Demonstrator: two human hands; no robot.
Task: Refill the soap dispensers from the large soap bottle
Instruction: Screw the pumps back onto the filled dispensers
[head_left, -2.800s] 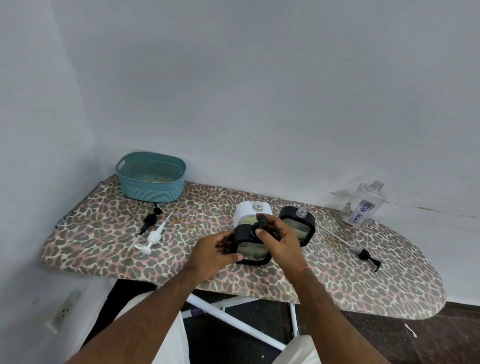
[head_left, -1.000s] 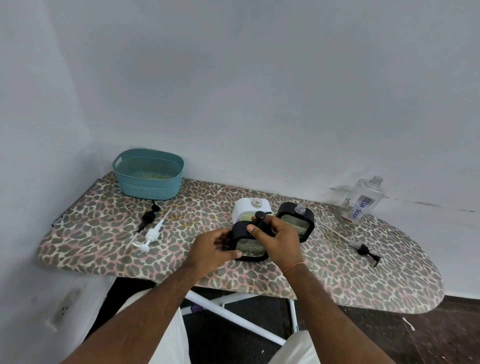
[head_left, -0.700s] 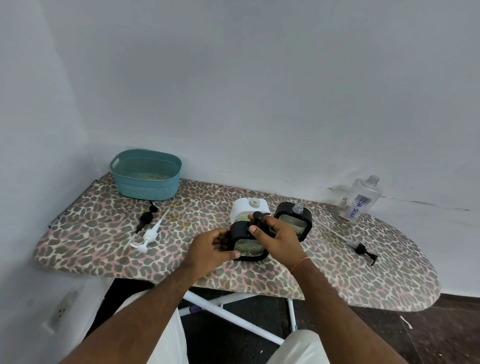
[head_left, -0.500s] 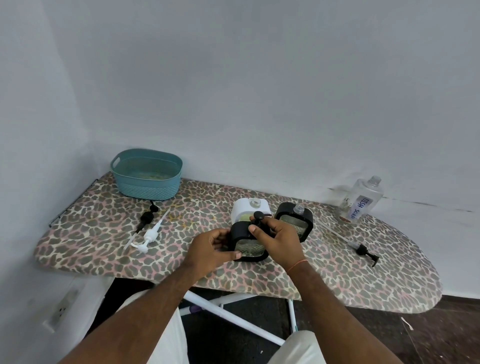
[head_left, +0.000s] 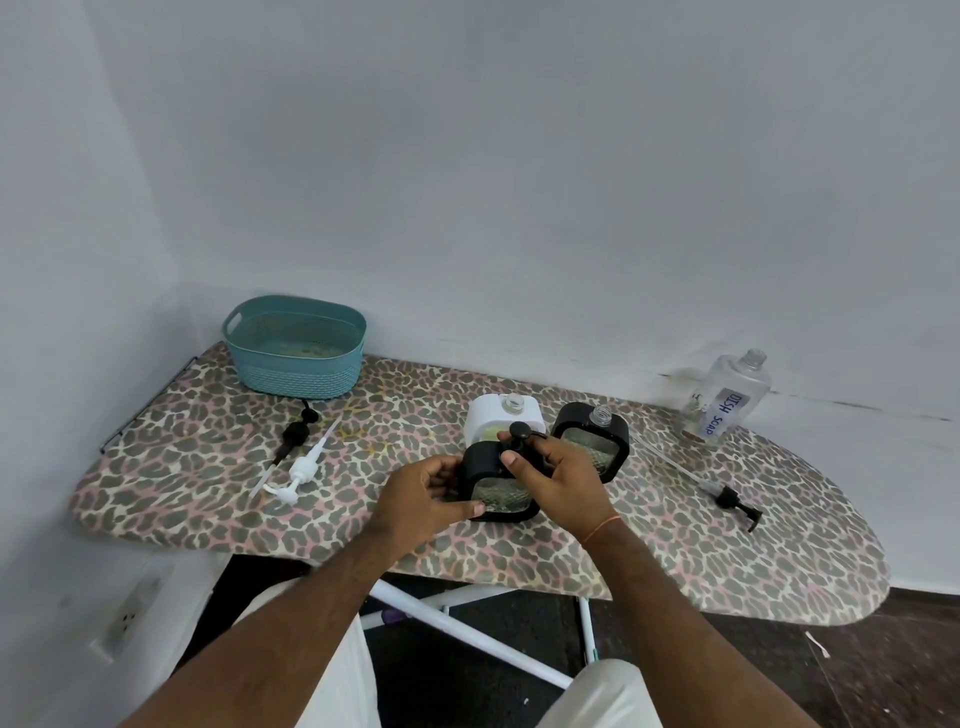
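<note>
Leopard-print ironing board (head_left: 208, 467) against a grey wall, left hand (head_left: 423, 499) gripping a black soap dispenser's (head_left: 498, 493) side, right hand (head_left: 558, 480) fingers curled round its black pump (head_left: 519, 434), clear soap bottle (head_left: 724, 400) far right.

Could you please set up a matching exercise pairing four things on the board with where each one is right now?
Things:
1. basket
2. dish soap bottle
3. white pump
4. near black dispenser

Places:
A. held in both hands
B. far left corner of the board
C. lying flat, left of the hands
D. far right, by the wall

Pairs: 1-B, 2-D, 3-C, 4-A
</note>
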